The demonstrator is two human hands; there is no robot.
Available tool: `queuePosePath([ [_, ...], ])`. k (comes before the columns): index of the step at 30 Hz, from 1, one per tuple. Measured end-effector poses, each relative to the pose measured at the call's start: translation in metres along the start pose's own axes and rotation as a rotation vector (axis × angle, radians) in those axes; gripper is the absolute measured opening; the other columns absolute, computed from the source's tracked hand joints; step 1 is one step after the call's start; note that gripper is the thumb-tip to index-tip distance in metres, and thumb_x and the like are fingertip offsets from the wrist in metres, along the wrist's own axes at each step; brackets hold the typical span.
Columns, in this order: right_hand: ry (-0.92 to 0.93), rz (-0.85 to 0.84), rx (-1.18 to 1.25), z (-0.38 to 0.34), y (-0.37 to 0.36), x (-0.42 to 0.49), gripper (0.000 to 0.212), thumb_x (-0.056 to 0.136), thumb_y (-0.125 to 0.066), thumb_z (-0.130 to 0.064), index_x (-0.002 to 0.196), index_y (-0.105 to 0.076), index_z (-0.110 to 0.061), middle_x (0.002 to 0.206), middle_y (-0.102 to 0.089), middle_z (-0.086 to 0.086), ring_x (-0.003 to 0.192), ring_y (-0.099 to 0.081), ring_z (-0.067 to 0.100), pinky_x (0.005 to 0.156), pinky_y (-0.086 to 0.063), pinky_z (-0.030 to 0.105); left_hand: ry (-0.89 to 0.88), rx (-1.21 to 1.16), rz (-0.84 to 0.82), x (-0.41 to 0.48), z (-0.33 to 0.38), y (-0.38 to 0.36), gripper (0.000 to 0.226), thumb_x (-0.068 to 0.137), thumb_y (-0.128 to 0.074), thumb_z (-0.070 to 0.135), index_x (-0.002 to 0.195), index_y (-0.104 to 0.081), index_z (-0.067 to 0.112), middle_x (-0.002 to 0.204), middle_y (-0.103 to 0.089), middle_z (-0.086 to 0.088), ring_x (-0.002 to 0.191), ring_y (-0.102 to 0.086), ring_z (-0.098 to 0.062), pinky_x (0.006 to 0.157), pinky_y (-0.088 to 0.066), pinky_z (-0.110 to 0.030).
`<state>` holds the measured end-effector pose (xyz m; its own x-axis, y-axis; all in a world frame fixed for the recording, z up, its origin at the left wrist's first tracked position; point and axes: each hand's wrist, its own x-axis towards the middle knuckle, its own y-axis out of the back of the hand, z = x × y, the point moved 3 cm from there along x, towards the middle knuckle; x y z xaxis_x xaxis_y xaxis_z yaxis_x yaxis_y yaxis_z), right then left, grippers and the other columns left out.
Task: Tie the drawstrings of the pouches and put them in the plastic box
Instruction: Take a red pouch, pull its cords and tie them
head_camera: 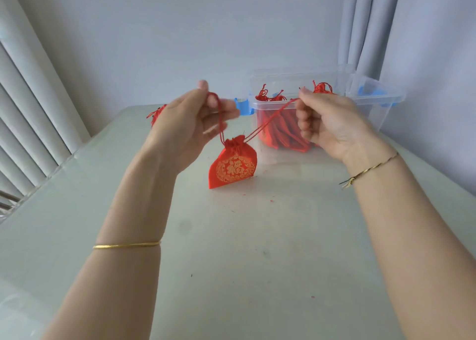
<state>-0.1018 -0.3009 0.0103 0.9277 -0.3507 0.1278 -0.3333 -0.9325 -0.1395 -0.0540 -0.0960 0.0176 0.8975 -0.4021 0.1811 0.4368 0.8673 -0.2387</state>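
Pouch (233,166), red with a gold pattern and a cinched mouth, hangs tilted from two red drawstrings (220,118) over the middle of the surface (257,236), its lower corner at or just above it. Left grip (188,123) pinches one string between thumb and fingers, and right grip (332,126) is curled round the other, the two raised and held apart. Just behind stands the clear box (371,113) with more red pouches (280,133) inside, another red pouch (155,113) peeps from behind the left grip, and a gold bangle (126,246) rings the left forearm.
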Motion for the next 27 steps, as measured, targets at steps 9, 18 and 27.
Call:
queuePosePath([
  [9,0.278,-0.134,-0.121,-0.026,-0.044,-0.027,0.029,0.090,-0.057,-0.023,0.063,-0.062,-0.016,0.048,-0.055,-0.012,0.053,-0.047,0.001,0.054,-0.038,0.014,0.032,0.360,-0.182,-0.014,-0.003,-0.026,0.028,0.084,-0.060,0.017,0.103,-0.064,-0.004,0.065,-0.044,0.001,0.056,-0.039,-0.008,0.054,-0.039,-0.017],
  [18,0.033,-0.209,-0.339,-0.002,-0.039,-0.019,0.040,0.098,-0.038,-0.038,0.078,-0.061,-0.013,0.072,-0.061,0.004,0.062,-0.053,0.016,0.059,-0.041,0.026,0.006,0.264,-0.164,-0.012,-0.004,-0.028,0.013,0.090,-0.056,0.008,0.084,-0.067,0.004,0.061,-0.055,0.001,0.049,-0.041,-0.006,0.047,-0.037,-0.015],
  [27,0.027,-0.473,-0.206,-0.001,-0.039,-0.018,0.033,0.096,-0.046,-0.019,0.064,-0.050,-0.013,0.061,-0.051,0.001,0.054,-0.046,0.013,0.053,-0.037,0.023,-0.025,0.168,-0.097,-0.010,-0.003,-0.023,0.010,0.090,-0.054,0.005,0.081,-0.057,0.005,0.065,-0.064,0.000,0.053,-0.055,-0.008,0.056,-0.047,-0.016],
])
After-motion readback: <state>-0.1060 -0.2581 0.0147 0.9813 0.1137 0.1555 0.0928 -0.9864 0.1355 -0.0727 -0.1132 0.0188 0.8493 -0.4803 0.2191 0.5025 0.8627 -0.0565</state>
